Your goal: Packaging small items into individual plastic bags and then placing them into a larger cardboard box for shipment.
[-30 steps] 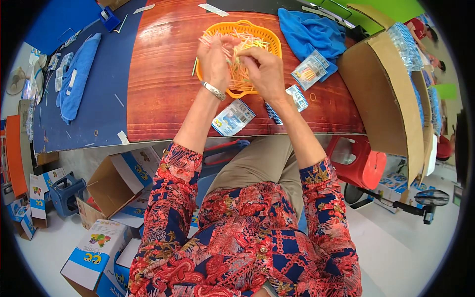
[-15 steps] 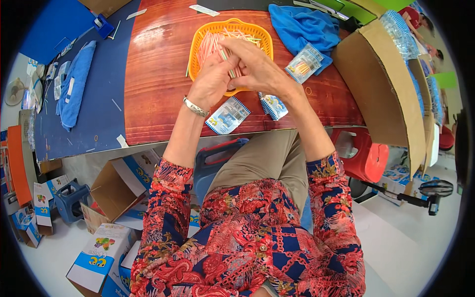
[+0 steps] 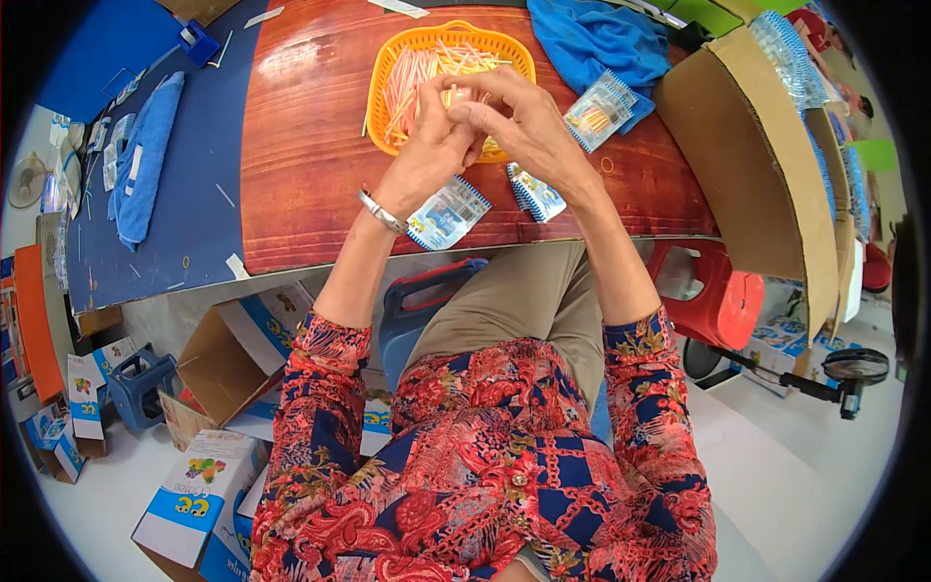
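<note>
One stick bundle [image 3: 458,96], partly hidden, sits clamped between the fingers of our left hand [image 3: 433,147] and right hand [image 3: 529,114]. We judge this is evening up the bundle; next move calls for keeping ends together. Beyond the fingers, the orange basket [image 3: 379,87] holds loose sticks [image 3: 411,76]; right of them, a clear-windowed packet [image 3: 601,112] holds more.

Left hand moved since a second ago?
Yes: the left hand has moved nearer the near edge of the red-brown tabletop.
</note>
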`<state>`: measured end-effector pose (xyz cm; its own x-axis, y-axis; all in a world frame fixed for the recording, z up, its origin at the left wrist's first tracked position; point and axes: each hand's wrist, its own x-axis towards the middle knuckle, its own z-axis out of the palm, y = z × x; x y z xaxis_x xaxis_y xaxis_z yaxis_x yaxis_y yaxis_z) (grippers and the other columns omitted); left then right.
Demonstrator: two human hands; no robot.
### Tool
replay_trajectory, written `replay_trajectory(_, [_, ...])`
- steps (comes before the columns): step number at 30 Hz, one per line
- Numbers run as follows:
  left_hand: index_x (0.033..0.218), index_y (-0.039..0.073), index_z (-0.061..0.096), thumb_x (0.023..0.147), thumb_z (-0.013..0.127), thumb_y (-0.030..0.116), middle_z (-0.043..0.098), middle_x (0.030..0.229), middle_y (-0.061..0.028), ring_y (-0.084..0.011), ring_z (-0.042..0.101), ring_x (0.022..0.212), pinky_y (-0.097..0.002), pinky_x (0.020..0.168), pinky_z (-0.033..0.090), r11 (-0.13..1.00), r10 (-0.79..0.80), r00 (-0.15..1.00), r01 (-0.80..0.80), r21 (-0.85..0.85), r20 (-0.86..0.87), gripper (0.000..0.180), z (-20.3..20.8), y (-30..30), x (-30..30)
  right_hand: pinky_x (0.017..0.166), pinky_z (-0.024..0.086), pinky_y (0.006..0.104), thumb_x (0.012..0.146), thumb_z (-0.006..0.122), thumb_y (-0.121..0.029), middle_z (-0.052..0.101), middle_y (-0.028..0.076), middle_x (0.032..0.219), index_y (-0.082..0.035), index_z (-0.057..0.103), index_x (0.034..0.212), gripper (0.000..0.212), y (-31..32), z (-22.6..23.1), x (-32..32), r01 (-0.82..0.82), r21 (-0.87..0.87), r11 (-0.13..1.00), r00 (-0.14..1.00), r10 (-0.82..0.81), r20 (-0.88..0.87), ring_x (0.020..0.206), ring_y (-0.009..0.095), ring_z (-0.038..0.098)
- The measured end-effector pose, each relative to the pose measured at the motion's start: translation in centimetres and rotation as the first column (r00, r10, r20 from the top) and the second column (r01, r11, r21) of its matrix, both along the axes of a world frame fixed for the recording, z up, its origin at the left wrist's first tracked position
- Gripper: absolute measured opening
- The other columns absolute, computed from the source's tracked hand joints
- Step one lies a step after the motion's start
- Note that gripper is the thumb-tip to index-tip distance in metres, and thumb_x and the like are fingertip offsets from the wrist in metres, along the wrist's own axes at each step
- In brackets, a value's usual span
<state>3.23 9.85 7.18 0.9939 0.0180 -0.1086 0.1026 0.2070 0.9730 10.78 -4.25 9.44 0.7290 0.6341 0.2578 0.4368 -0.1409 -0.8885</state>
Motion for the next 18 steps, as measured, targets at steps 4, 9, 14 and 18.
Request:
replay_trajectory(4, [0.134,0.003,0.014,0.101,0.050,0.012,0.051,0.081,-0.0016,-0.0060,0.049,0.065,-0.0214,0.054,0.041,0.989,-0.012,0.982,-0.016,0.147,0.189,0.049,-0.2,-0.6,-0.4,0.072,0.048,0.0232,0.090,0.068,-0.015,0.065,0.004,0.096,0.001,0.068,0.108,0.024,-0.4,0.2,-0.9,-0.044,-0.017,0.999,0.995,0.042,-0.093,0.084,0.009,0.060])
replay_trajectory(9, [0.130,-0.001,0.032,0.101,0.051,0.013,0.055,0.081,-0.0010,-0.0059,0.049,0.064,-0.0208,0.054,0.040,0.990,-0.042,0.997,0.033,0.136,0.064,0.037,-0.2,-0.5,-1.2,0.065,0.048,0.0212,0.091,0.067,-0.014,0.065,0.001,0.081,0.002,0.070,0.097,0.017,-0.4,-0.7,-0.9,0.030,0.148,0.989,0.969,0.008,-0.248,0.073,0.007,0.059])
replay_trajectory(14, [0.121,-0.003,0.051,0.101,0.054,0.016,0.060,0.085,-0.0033,-0.0091,0.052,0.066,-0.0237,0.057,0.043,0.999,0.044,0.999,-0.044,0.005,0.023,0.027,-1.5,-0.5,-1.0,0.063,0.047,0.0200,0.091,0.067,-0.012,0.065,0.001,0.075,0.002,0.070,0.094,0.015,-0.1,-0.5,-1.5,0.128,0.175,0.976,0.891,-0.036,-0.453,0.068,0.006,0.058])
replay_trajectory(18, [0.118,-0.002,0.056,0.100,0.055,0.017,0.063,0.086,-0.0089,-0.0193,0.057,0.067,-0.0311,0.062,0.047,0.935,0.136,0.973,-0.189,0.301,0.187,0.026,-2.0,0.3,1.0,0.061,0.045,0.0191,0.090,0.068,-0.011,0.064,0.000,0.075,0.002,0.069,0.093,0.014,0.3,-1.3,-0.7,0.252,0.204,0.946,0.905,-0.155,-0.397,0.065,0.005,0.056])
